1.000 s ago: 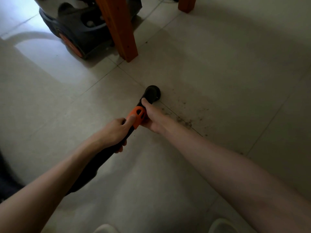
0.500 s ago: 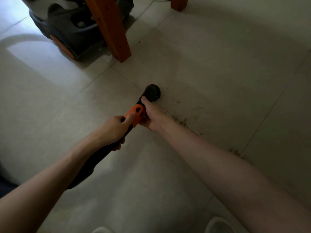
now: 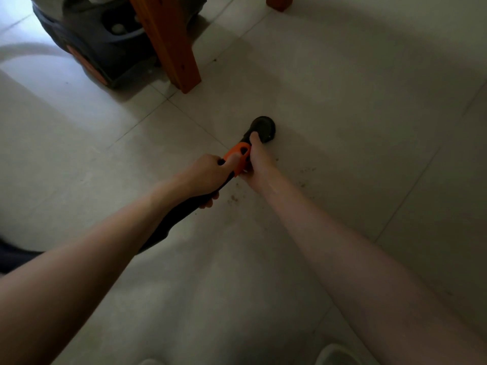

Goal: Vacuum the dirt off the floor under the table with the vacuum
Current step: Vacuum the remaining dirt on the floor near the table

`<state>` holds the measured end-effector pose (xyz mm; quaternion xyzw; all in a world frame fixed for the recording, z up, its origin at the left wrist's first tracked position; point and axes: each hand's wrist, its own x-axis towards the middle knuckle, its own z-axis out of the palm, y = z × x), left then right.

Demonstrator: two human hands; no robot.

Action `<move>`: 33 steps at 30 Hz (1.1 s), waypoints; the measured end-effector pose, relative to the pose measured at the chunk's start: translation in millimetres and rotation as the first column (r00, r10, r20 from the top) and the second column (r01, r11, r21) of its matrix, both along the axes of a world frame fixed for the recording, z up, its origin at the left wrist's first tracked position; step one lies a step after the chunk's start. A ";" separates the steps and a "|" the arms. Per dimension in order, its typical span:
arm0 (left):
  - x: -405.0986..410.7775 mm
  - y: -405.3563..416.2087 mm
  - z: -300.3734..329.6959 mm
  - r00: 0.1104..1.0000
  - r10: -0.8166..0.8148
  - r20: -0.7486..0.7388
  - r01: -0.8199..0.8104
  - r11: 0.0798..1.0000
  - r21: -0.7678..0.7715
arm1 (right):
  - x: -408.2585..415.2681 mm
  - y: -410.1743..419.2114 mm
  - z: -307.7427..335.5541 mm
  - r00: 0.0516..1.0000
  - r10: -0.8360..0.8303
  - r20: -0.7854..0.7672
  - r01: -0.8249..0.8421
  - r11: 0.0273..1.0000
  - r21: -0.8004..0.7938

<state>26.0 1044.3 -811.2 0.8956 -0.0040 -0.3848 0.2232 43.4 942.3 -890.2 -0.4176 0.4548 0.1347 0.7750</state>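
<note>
Two hands hold the vacuum wand at mid-frame: the left hand wraps its black handle, the right hand grips near the round nozzle on the floor. The vacuum canister sits upper left behind a desk leg. Dirt specks lie beside the right wrist.

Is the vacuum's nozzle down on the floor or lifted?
Apparently down: the round nozzle sits against the tile with no gap visible, though the dim light leaves contact uncertain.

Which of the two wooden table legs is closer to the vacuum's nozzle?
The big leg at upper left, standing in front of the vacuum body. It is closer to the nozzle than the other leg, which barely shows at the top edge.
</note>
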 end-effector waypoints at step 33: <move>-73.8 176.7 42.5 0.897 0.328 -0.298 -0.330 0.943 0.043 | -91.8 149.9 53.8 0.949 0.312 -0.045 -0.294 0.928 0.228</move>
